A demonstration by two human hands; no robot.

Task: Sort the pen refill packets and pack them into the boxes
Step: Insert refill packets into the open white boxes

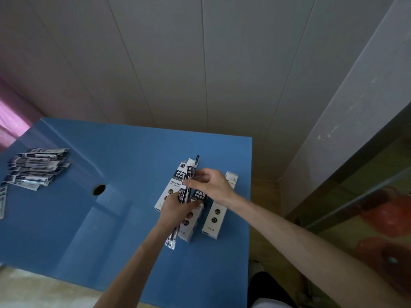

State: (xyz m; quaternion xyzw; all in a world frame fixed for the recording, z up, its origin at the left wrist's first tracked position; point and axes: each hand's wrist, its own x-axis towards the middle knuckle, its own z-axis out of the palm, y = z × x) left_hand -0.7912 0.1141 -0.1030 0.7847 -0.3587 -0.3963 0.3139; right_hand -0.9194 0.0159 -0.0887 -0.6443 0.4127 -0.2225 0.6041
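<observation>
Left hand [175,208] — packets [185,192] lengthwise, away.

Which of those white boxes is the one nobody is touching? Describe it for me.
Start at the blue table and go to its right edge. Three white boxes lie there; the rightmost box lies apart, fully in view beside the right hand, while both hands cover the others.

On the worktop [124,152], three boxes [214,215] lie side by side near its right edge. A heap of packets [36,168] lies far left of the boxes, a hole [99,189] between them.
</observation>
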